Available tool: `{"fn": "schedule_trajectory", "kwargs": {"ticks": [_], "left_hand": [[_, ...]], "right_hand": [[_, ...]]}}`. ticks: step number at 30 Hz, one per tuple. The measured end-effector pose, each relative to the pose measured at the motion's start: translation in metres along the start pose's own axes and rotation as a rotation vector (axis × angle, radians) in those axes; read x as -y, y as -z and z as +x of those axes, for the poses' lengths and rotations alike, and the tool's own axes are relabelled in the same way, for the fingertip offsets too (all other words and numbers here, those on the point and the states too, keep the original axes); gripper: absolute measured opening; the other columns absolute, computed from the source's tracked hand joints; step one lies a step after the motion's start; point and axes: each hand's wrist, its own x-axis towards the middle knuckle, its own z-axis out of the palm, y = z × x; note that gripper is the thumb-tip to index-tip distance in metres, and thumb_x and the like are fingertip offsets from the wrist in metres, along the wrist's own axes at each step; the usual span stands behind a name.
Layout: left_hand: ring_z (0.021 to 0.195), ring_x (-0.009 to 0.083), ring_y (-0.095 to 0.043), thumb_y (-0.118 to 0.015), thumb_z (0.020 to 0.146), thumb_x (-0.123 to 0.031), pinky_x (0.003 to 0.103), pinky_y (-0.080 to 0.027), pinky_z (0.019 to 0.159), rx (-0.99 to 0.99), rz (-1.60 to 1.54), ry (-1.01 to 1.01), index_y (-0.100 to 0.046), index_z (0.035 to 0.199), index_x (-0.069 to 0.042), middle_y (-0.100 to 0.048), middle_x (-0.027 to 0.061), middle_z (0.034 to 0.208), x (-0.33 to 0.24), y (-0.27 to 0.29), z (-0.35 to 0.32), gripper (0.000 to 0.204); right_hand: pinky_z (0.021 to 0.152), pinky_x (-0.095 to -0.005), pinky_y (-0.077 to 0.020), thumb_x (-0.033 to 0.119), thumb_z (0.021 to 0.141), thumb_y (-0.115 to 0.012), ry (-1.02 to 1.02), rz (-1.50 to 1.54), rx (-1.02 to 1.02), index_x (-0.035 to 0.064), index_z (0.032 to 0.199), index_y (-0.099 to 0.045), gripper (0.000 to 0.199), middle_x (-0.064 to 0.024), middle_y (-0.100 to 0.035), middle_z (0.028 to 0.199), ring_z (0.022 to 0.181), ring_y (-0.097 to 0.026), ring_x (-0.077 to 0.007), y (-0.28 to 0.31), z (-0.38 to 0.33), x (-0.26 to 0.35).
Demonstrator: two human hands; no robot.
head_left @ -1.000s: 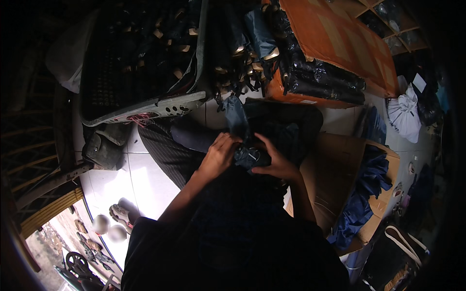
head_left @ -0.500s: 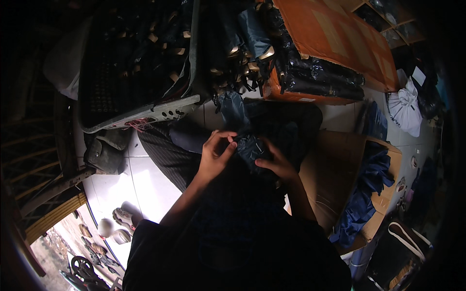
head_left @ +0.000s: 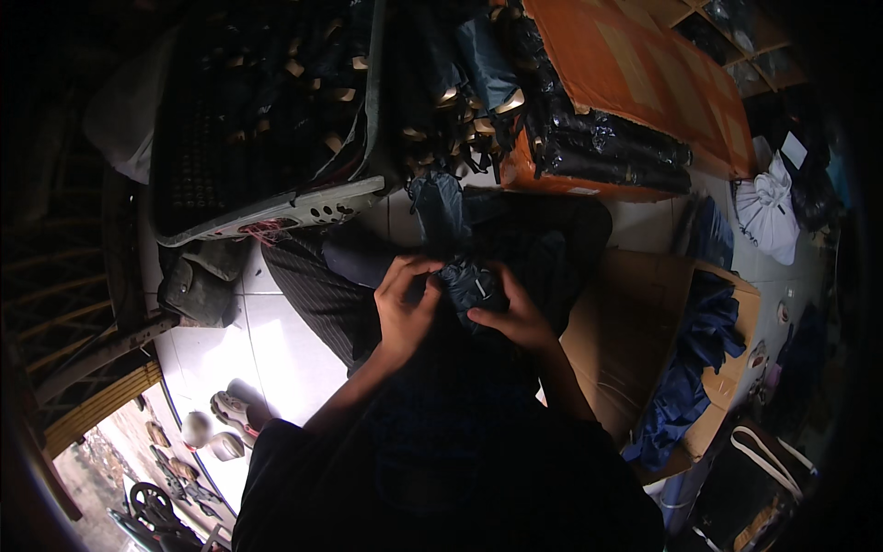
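Observation:
Over my lap I hold a dark folding umbrella (head_left: 472,287), its bunched cloth and a pale rib end facing up. My left hand (head_left: 407,299) pinches the cloth at the umbrella's left edge with thumb and fingertips. My right hand (head_left: 518,311) wraps the right side, with the thumb lying across its near edge. A strip of dark blue-grey cloth (head_left: 440,207) lies just beyond the umbrella; whether the two are joined, I cannot tell. The umbrella's lower part is hidden in shadow.
A large crate (head_left: 313,213) of dark umbrellas with pale handles stands far left. More umbrellas (head_left: 487,69) are piled beside an orange carton (head_left: 644,83) holding plastic-wrapped bundles. At right, a cardboard box (head_left: 625,322) contains blue cloth (head_left: 685,386). Shoes (head_left: 235,414) lie lower left.
The umbrella top has shifted slightly left and turned more toward me. My left fingers have bent in closer, and my right thumb has slid left over the cloth.

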Motion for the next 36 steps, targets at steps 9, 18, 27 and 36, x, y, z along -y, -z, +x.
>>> {"fn": "schedule_trajectory", "kwargs": {"ticks": [9, 18, 27, 36], "left_hand": [[0.085, 0.0189, -0.061, -0.063, 0.075, 0.009, 0.028, -0.047, 0.079, 0.092, -0.213, 0.046, -0.063, 0.094, 0.000, -0.061, 0.0100, 0.091, 0.005, 0.004, 0.004, 0.022], [0.080, 0.0160, -0.064, -0.067, 0.074, 0.006, 0.026, -0.049, 0.073, 0.148, -0.087, -0.005, -0.067, 0.091, -0.001, -0.064, 0.0075, 0.086, -0.019, 0.005, 0.011, 0.019], [0.073, 0.0225, -0.062, -0.066, 0.075, 0.006, 0.029, -0.049, 0.067, -0.023, -0.026, -0.153, -0.066, 0.087, -0.001, -0.064, 0.0101, 0.085, -0.027, -0.019, 0.008, 0.014], [0.075, 0.0183, -0.061, -0.064, 0.079, 0.004, 0.027, -0.047, 0.071, 0.168, -0.031, -0.090, -0.059, 0.089, 0.002, -0.061, 0.0114, 0.083, -0.031, -0.011, 0.030, 0.011]], "right_hand": [[0.098, -0.0319, -0.0394, 0.015, 0.076, -0.078, 0.149, -0.163, -0.133, 0.0011, 0.131, -0.041, 0.067, -0.0123, -0.054, 0.120, 0.114, -0.051, -0.0194, -0.013, -0.005, 0.008], [0.096, -0.0323, -0.0401, 0.016, 0.084, -0.069, -0.026, -0.075, -0.171, 0.0013, 0.127, -0.043, 0.053, -0.0136, -0.054, 0.119, 0.113, -0.051, -0.0195, -0.010, -0.004, 0.009], [0.076, -0.0315, -0.0504, 0.017, 0.083, -0.071, 0.199, -0.310, -0.369, 0.0010, 0.117, -0.049, 0.044, -0.0140, -0.065, 0.096, 0.089, -0.067, -0.0220, -0.022, -0.003, 0.029], [0.073, -0.0340, -0.0512, 0.020, 0.081, -0.073, 0.162, -0.360, -0.340, 0.0014, 0.113, -0.049, 0.044, -0.0156, -0.066, 0.094, 0.088, -0.068, -0.0272, -0.010, -0.005, 0.040]]}}
